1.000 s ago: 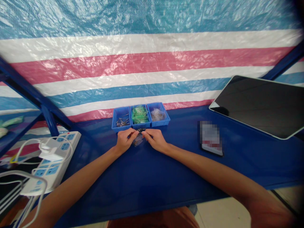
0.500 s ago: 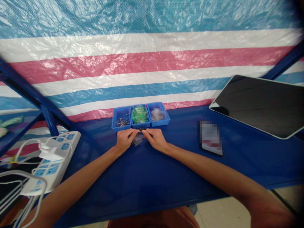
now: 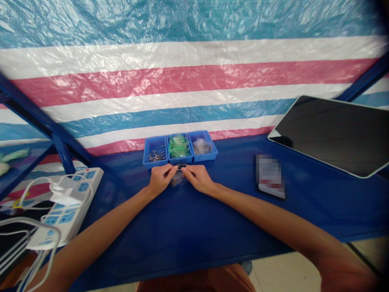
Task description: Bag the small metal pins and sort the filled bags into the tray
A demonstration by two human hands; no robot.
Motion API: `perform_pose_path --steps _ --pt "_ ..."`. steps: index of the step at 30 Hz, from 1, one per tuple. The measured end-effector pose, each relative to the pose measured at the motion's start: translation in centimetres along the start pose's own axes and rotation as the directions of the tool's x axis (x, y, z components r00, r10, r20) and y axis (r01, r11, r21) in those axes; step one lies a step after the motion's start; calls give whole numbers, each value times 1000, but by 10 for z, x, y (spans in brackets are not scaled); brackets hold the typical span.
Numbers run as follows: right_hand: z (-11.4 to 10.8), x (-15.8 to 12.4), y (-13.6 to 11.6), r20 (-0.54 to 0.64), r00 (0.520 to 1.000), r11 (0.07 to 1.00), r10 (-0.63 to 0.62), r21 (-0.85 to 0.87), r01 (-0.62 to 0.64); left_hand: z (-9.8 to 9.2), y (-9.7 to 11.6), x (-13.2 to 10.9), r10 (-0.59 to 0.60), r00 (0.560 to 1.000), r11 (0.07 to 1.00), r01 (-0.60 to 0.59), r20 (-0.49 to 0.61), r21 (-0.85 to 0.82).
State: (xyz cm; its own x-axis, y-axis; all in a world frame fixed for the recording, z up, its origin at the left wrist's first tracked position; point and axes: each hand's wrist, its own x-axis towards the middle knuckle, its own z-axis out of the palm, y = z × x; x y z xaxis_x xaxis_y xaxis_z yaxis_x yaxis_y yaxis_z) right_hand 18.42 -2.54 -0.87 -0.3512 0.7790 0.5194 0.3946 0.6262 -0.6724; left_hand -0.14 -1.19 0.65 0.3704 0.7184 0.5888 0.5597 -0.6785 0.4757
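My left hand (image 3: 160, 179) and my right hand (image 3: 197, 178) meet on the blue table just in front of three small blue bins. Both pinch a small clear plastic bag (image 3: 176, 179) that lies between them, with dark little parts inside. The left bin (image 3: 154, 152) holds several small metal pins. The middle bin (image 3: 178, 147) is full of green pieces. The right bin (image 3: 202, 146) holds clear plastic bags.
A white power strip (image 3: 65, 205) with plugs and white cables lies at the left. A phone (image 3: 270, 176) lies right of my hands, and a dark tablet (image 3: 334, 134) leans at the far right. A striped tarp (image 3: 188, 77) closes the back.
Both hands stay pinched on the small bag; the fingertips have drawn slightly closer together and nearer the bins.
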Motion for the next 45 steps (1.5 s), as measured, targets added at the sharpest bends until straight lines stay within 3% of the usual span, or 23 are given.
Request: perform_pose_path --steps 15,45 --pt "0 -1 -1 1 1000 1000 -23 -12 23 4 -4 5 -39 982 999 36 187 19" --pt "2 -1 3 -37 999 1000 -10 -21 9 2 -3 1 -25 990 997 34 139 -63"
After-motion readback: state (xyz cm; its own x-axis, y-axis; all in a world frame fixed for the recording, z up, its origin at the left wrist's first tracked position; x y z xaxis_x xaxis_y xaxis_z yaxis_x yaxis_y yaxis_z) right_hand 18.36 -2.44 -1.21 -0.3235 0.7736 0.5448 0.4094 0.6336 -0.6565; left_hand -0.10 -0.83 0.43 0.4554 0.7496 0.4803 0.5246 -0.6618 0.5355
